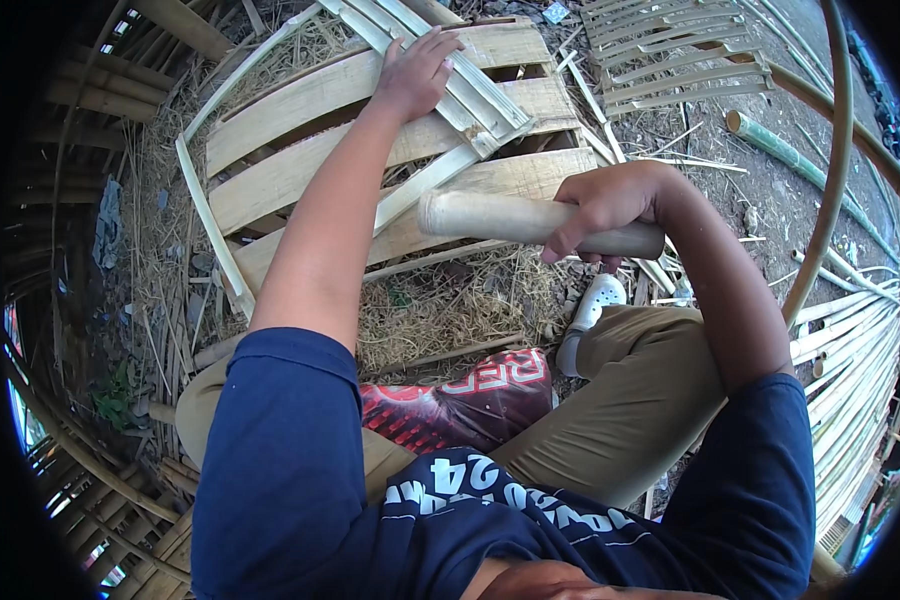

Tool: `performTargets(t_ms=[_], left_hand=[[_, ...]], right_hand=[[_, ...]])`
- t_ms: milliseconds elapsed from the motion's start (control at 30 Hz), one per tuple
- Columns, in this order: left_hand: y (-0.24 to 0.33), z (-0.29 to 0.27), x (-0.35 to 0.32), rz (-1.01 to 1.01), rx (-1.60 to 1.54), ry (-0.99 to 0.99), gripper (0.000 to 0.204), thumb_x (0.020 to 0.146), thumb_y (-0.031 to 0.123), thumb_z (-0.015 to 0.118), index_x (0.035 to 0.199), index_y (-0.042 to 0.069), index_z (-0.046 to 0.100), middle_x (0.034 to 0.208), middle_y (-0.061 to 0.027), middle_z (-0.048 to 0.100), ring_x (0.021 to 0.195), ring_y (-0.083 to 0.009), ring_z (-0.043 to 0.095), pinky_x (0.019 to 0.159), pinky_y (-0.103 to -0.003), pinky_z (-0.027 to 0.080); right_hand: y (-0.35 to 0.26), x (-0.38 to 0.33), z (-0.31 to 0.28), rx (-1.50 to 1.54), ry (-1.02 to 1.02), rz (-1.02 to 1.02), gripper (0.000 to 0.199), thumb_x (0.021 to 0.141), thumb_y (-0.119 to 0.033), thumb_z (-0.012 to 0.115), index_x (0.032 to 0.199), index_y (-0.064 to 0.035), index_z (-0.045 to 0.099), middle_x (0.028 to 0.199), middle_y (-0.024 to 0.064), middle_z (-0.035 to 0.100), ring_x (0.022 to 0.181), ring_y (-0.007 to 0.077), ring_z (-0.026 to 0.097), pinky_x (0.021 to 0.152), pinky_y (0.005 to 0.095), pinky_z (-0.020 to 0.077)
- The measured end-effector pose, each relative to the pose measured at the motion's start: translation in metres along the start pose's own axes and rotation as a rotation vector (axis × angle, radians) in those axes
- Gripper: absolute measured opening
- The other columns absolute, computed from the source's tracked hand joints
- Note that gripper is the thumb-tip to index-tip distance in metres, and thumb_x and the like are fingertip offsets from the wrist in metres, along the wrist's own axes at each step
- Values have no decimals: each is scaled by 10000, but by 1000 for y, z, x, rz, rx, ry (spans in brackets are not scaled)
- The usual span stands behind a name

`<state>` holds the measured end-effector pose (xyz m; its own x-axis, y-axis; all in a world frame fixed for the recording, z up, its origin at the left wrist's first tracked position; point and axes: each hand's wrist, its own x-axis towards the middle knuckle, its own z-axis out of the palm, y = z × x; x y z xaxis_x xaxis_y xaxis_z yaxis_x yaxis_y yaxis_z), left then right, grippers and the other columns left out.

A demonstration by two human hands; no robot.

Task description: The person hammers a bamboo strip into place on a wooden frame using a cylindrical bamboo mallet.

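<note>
The left hand (420, 78) lies over split bamboo strips (470, 110) that slant across the far edge of a wooden pallet (282, 188) showing 3 broad slats, their near ends close to its right edge; whether the fingers are clamped on them or only resting, I cannot tell. The right hand (615, 205) is wrapped firmly round 1 thick, pale bamboo tube (490, 216), which is held crosswise at the pallet's near right corner. Past the right edge lies 1 green bamboo pole (790, 155), and beyond the near edge a red-and-dark sack (470, 405).
</note>
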<state>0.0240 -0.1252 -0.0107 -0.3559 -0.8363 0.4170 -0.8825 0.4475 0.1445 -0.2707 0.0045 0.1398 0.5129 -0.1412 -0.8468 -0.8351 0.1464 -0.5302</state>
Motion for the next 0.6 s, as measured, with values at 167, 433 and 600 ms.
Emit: performTargets(t_ms=[167,433,600], left_hand=[[4,-1,3,2,-15,-9,382,1053,251,441,1419,241,551,1596,35,481,1547,-170,334,1263,-573,168],[3,1,4,-2,-23,-38,385,1056,252,444,1426,240,549,1596,33,480,1548,-178,334,1259,-591,167],[-2,0,1,2,-17,-38,388,1058,250,443,1431,241,548,1603,32,475,1548,-181,334,1257,-592,164]], right_hand=[[5,4,2,91,283,0,620,862,-370,818,1171,109,576,770,105,643,588,198,676,496,333,604],[3,-10,1,206,185,-80,635,857,-374,807,1183,112,560,776,111,640,536,192,647,459,329,570],[-8,-1,16,83,237,-8,634,863,-396,801,1184,99,569,776,110,653,572,207,676,465,344,584]])
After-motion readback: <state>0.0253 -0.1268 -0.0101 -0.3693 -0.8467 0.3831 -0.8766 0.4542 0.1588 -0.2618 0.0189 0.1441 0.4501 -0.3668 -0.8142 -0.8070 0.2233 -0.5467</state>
